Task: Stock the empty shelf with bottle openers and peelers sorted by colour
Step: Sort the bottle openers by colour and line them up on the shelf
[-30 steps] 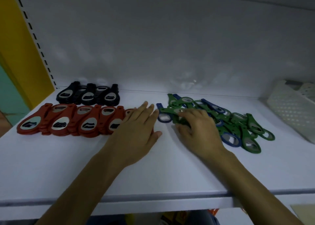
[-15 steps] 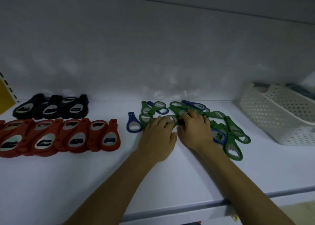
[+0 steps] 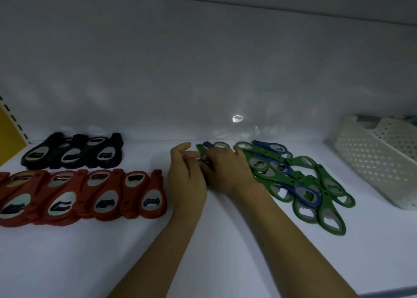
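White laminate made the shelf (image 3: 225,252), and the stock lay on it in colour groups; at the back left sat a short row of black bottle openers (image 3: 72,155), overlapping one another, handles toward the back wall (image 3: 203,71); just in front of them ran a longer row of red bottle openers (image 3: 85,196), also overlapping, its left end cut off by the frame edge. To the right of centre lay a loose heap of green and blue bottle openers (image 3: 304,184), unsorted, with several blue ones threaded among the green; one blue bottle opener (image 3: 309,195) lay on top near the front of the heap. A white perforated basket (image 3: 372,169) stood at the far right, apart from the heap; what it held was too dim to make out.

Both hands met at the left end of the heap, between it and the red row. The right hand (image 3: 225,171) lay palm down, its fingers (image 3: 208,162) bent and closed on a green bottle opener (image 3: 200,151), whose handle stuck out toward the back wall. The left hand (image 3: 187,180) was on its edge just beside the right, touching it, thumb raised and fingers (image 3: 194,160) curled toward that same opener; whether they gripped it could not be told. A small bright glint (image 3: 237,118) showed on the back wall; a yellow panel (image 3: 9,137) edged the far left.
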A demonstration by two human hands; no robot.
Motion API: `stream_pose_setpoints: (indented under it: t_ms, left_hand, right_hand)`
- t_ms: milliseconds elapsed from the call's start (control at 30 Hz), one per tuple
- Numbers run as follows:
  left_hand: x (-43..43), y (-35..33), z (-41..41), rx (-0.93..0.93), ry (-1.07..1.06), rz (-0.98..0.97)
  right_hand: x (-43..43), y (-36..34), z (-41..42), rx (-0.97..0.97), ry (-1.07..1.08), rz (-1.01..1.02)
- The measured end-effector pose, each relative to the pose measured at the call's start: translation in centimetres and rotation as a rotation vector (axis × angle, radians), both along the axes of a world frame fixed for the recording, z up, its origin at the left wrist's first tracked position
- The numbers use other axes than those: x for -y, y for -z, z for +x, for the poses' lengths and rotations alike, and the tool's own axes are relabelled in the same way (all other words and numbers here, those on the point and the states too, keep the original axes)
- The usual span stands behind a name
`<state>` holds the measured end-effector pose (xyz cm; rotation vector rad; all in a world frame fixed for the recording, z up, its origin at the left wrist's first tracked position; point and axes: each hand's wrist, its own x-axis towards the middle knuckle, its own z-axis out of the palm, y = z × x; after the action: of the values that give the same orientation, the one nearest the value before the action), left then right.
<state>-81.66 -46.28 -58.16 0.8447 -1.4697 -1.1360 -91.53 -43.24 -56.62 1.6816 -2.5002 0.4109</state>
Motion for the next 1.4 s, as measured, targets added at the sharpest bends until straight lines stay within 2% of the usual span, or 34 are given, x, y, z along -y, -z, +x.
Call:
stream_pose_setpoints:
  t_ms: [200,300,367,433,500,567,600,667,700,767,833,867,967,1067,1100,1167,1300,1400]
  left_hand:
    - [0.1,0.3,-0.4,0.11,0.099,0.033]
    - [0.2,0.4,-0.4,0.102,0.139,0.034]
    - [0.1,0.5,-0.3,0.083,0.144,0.041]
    - [0.2,0.5,-0.3,0.055,0.161,0.076]
    - [-0.1,0.4,-0.5,0.041,0.184,0.099]
    - [-0.4,-0.1,-0.5,0.049,0.179,0.076]
    - [-0.4,-0.2,-0.5,0.047,0.166,0.071]
    - [-0.4,-0.3,-0.4,0.037,0.146,0.08]
    - [-0.4,-0.3,-0.3,0.028,0.147,0.098]
    - [-0.5,-0.4,-0.1,0.047,0.116,0.083]
    - [-0.4,-0.5,0.1,0.094,0.063,0.027]
    - [-0.4,-0.5,0.2,0.099,0.053,0.017]
    - [-0.4,-0.4,0.3,0.121,0.077,-0.007]
    - [-0.4,-0.4,0.3,0.112,0.099,-0.024]
    - [-0.5,-0.4,0.3,0.089,0.116,-0.006]
    - [-0.5,-0.4,0.3,0.03,0.153,0.033]
    - [-0.4,-0.3,0.2,-0.023,0.142,0.051]
    - [-0.5,-0.5,0.1,-0.066,0.151,0.093]
  right_hand:
    - [-1.6,-0.3,-1.7,-0.026,0.101,-0.033]
    - [-1.2,-0.6,-1.1,-0.196,0.127,-0.026]
    - [-1.4,-0.9,-0.9,-0.197,0.192,-0.17]
    - [-2.2,-1.4,-0.6,0.03,0.211,-0.417]
    - [-2.6,-1.9,0.4,0.47,0.053,-0.625]
    - [-2.7,-2.7,1.5,0.907,-0.184,-0.633]
    - [-2.7,-2.9,1.8,1.031,-0.247,-0.589]
    - [-2.7,-3.0,1.7,1.083,-0.198,-0.539]
    - [-2.7,-2.9,1.4,1.015,-0.111,-0.538]
    - [-2.8,-2.4,0.4,0.626,0.076,-0.434]
    - [-3.0,-1.7,-0.3,0.196,0.16,-0.134]
    - [-3.0,-1.5,-0.4,0.066,0.176,-0.022]
    - [-2.5,-1.2,0.3,-0.105,0.197,0.055]
    - [-2.2,-0.9,0.7,-0.203,0.236,-0.024]
    - [-2.3,-1.0,0.5,-0.166,0.259,-0.1]
    - [-2.6,-1.2,-0.4,0.104,0.314,-0.319]
    - [-3.1,-2.4,-1.4,0.959,0.315,-0.686]
    - [-3.6,-3.0,-1.5,1.215,0.21,-0.729]
